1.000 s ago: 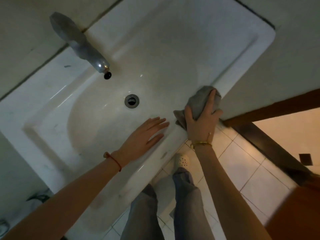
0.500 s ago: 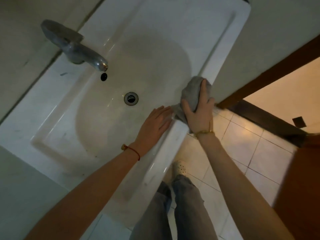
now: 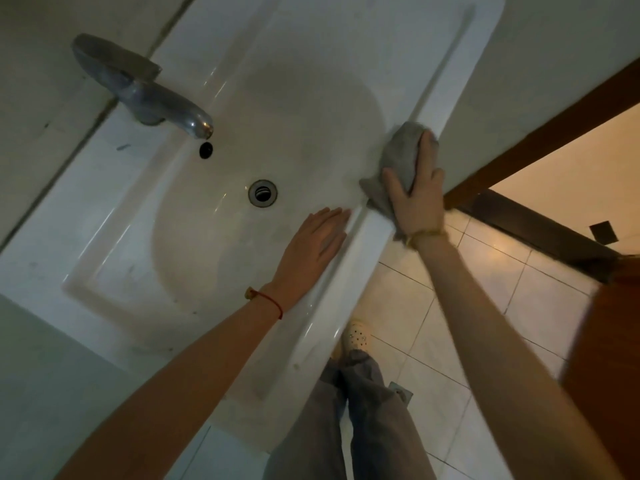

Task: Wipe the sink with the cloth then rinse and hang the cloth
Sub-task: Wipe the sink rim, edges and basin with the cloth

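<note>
A white ceramic sink (image 3: 114,237) fills the upper left of the head view, with a round metal drain (image 3: 262,192) in its bowl. A grey cloth (image 3: 401,157) lies on the sink's front rim at the right. My right hand (image 3: 417,199) presses flat on the cloth, fingers spread over it. My left hand (image 3: 313,247) rests flat on the front rim beside the bowl, fingers together and holding nothing. The two hands are a short gap apart.
A metal tap (image 3: 145,91) reaches over the bowl from the back, with an overflow hole (image 3: 205,149) below its spout. A tiled floor (image 3: 485,289) lies to the right of the sink. A brown door frame (image 3: 540,129) runs at the upper right.
My right hand has slid the cloth a little along the front rim toward the sink's right corner. My left hand stays flat on the rim. The view has shifted.
</note>
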{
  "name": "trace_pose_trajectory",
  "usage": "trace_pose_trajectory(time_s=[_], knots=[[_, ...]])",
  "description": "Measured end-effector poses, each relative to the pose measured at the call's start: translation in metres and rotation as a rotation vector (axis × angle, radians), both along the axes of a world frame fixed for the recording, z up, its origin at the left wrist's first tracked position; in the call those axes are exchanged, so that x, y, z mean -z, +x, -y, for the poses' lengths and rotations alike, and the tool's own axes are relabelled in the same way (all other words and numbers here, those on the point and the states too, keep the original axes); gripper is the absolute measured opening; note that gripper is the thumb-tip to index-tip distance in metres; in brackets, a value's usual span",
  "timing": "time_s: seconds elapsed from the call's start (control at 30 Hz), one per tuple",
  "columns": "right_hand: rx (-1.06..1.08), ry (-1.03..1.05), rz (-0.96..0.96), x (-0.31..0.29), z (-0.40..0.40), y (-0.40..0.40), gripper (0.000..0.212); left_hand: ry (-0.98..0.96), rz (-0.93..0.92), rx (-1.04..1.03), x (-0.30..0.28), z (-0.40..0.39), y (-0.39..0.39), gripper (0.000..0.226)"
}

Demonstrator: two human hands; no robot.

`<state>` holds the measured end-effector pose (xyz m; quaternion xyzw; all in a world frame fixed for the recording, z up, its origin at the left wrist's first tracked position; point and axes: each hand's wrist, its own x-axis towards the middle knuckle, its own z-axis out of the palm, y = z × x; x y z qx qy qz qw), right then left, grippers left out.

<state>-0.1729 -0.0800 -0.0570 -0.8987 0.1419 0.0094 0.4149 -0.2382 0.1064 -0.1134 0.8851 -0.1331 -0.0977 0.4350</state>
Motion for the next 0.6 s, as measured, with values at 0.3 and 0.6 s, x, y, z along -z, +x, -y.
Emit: trace_pose_trajectory(time_s=[0.3, 0.6], knots=[[-0.124, 0.078, 0.016, -0.001, 0.005, -0.043, 0.074, -0.033, -0.052, -0.011, -0.003, 0.001, 0.0, 0.044], [-0.049, 0.052, -0.032, 0.0, -0.004, -0.016, 0.085, -0.047, -0.085, -0.03, -0.002, 0.001, 0.001, 0.044]])
